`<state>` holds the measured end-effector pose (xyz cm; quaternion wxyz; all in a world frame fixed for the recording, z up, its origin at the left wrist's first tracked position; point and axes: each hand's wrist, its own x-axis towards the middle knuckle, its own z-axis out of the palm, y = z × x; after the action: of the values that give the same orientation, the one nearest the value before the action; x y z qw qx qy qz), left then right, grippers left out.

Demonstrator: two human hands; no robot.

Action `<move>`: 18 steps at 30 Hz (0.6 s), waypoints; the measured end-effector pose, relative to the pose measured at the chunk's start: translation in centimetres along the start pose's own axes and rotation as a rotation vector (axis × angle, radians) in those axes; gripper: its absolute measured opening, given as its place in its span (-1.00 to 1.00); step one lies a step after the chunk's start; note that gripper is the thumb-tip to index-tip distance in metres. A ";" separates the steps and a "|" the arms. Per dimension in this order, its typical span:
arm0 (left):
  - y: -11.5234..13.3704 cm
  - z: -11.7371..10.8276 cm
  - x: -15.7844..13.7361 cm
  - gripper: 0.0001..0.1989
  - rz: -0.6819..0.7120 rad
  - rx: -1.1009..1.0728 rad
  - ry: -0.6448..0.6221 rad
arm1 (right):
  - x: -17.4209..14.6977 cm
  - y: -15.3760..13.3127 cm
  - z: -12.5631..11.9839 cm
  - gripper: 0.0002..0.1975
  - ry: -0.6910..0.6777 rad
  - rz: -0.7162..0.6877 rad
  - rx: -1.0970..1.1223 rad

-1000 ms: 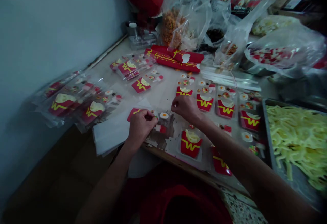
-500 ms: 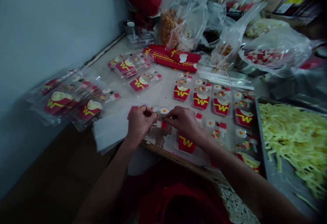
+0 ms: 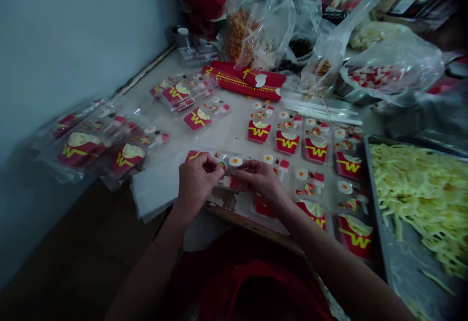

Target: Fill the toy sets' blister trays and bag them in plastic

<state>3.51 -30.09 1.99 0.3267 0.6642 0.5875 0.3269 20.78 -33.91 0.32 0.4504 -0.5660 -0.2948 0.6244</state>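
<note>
A clear plastic packet [image 3: 230, 152] lies at the table's front edge between my hands. In it are a small fried-egg piece [image 3: 235, 161], a red-and-white piece [image 3: 231, 182], and a red fries carton with a yellow zigzag [image 3: 193, 155], partly covered by my hand. Over the packet's left part, my left hand [image 3: 197, 182] is closed in a pinch; what its fingertips hold is hidden. My right hand [image 3: 259, 179] has thumb and fingers closed at the packet's right end, beside the egg piece. Similar filled packets [image 3: 316, 148] lie in rows to the right.
More packets [image 3: 84, 145] are heaped at the left, above white sheets [image 3: 155, 187]. A metal tray [image 3: 405, 262] of pale yellow strips [image 3: 420, 184] stands at the right. Behind are red printed rolls [image 3: 241, 84], white sticks [image 3: 321, 106] and plastic bags of small pieces [image 3: 241, 33].
My right hand's fingertips have shifted from a pinch over the egg piece to the packet's right end. My left hand stays nearly in place. The view has shifted slightly.
</note>
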 end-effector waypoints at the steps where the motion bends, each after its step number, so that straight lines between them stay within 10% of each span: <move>1: 0.0 0.0 -0.1 -0.97 -0.004 -0.001 -0.002 | 0.1 0.1 0.0 -0.53 -0.002 0.002 -0.018; 18: 3.1 1.6 -3.4 -0.93 0.034 -0.134 -0.147 | -0.3 0.7 0.9 -0.74 -0.041 -0.100 0.103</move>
<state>6.26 -33.89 3.45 0.4069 0.6729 0.5275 0.3215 19.69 -34.36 -0.02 0.5037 -0.5136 -0.2993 0.6268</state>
